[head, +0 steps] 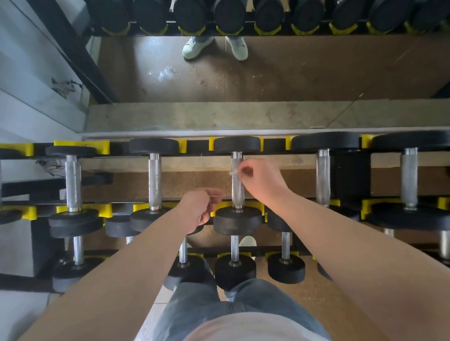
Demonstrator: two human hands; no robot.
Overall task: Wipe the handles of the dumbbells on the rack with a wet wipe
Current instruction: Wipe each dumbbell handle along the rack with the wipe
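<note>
Several black dumbbells with knurled steel handles lie on the black and yellow rack [272, 144]. My right hand [264, 179] pinches a small white wet wipe [234, 172] against the handle [238, 193] of the middle dumbbell on the top tier. My left hand [198, 210] hovers just left of that handle, fingers curled, pinching a thin white strip [215, 196]; I cannot tell whether it joins the wipe. Neighbouring handles stand to the left [154, 181] and right [323, 176].
A lower tier holds smaller dumbbells [235, 271] close to my legs. Behind the rack a wall mirror [291, 68] reflects the floor, the rack and a pair of white shoes. A grey wall [15, 77] stands at the left.
</note>
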